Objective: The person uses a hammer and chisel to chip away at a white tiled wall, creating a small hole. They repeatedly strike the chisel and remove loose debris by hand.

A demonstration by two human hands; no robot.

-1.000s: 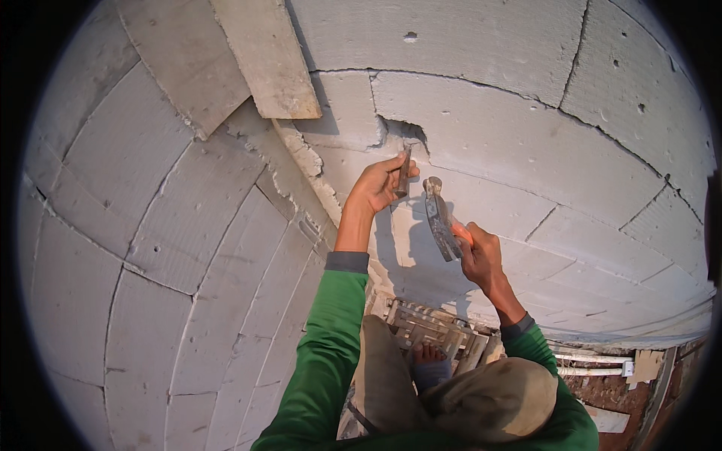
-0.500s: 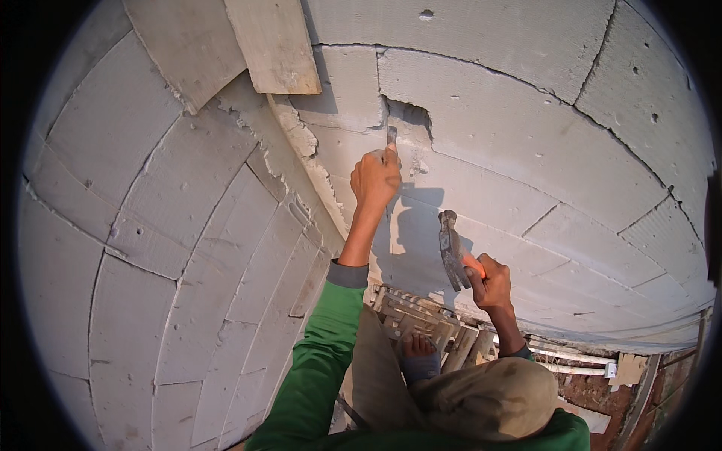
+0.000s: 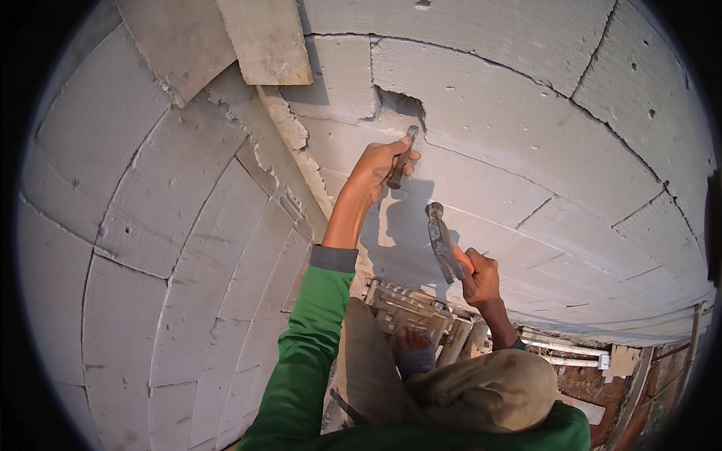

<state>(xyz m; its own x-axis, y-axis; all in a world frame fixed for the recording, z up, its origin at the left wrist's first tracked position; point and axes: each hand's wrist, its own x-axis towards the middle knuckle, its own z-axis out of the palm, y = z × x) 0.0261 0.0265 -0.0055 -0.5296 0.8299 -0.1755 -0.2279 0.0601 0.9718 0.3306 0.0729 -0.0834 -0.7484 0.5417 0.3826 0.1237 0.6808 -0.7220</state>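
Note:
My left hand [image 3: 371, 170] grips a short metal chisel [image 3: 398, 173], which is tilted with its upper end close under a rough notch [image 3: 400, 104] in the grey block wall [image 3: 496, 113]. Whether its tip touches the wall I cannot tell. Lower and to the right, my right hand [image 3: 483, 276] is closed round the orange handle of a claw hammer [image 3: 442, 242]. The hammer's dark head is apart from the chisel.
A second block wall [image 3: 180, 218] meets the first at a corner on the left. Two boards [image 3: 267, 45] jut in at the top. Beneath me is a wooden slatted platform [image 3: 398, 304] with my foot on it. White pipes [image 3: 564, 348] and reddish ground lie lower right.
My left hand has turned the chisel, so more of its shaft shows beside the fingers. The hammer has shifted slightly up and left in the picture. The whole view has moved a little.

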